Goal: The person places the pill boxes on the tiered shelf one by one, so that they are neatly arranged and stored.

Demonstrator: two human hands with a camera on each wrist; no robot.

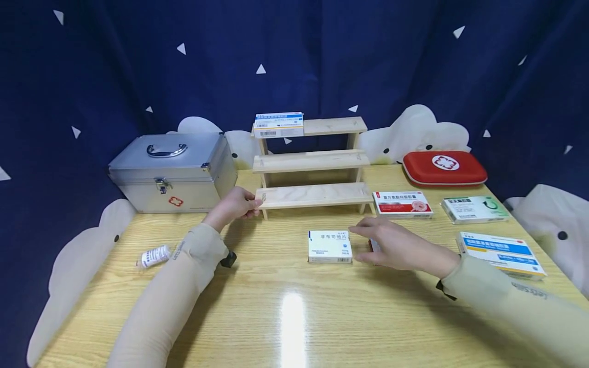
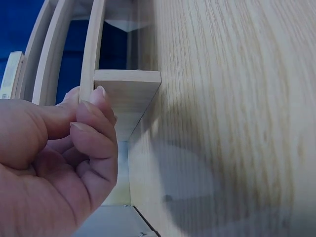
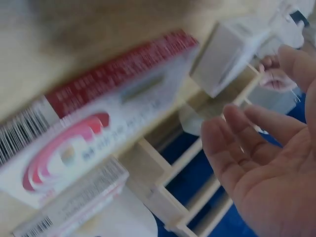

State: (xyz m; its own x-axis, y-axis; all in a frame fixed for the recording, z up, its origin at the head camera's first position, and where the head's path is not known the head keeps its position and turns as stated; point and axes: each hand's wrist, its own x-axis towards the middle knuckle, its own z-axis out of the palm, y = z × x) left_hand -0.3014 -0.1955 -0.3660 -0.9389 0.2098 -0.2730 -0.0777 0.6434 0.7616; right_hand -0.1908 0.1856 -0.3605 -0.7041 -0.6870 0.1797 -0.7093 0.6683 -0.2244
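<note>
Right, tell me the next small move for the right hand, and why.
Probably ease the right hand leftward and close its thumb and fingers on the white box just beside it: that hand is open and holds nothing, its fingertips close to the box's right end, while the left hand pinches the left end of the lowest shelf.

The 3-tier rack (image 1: 313, 194) is smooth, matt wood; the tabletop (image 1: 248, 306), glossy wood grain; the case (image 1: 193, 148), silvery metal; the white box (image 1: 329, 248), printed card; the curtain (image 1: 294, 30), matt cloth.
</note>
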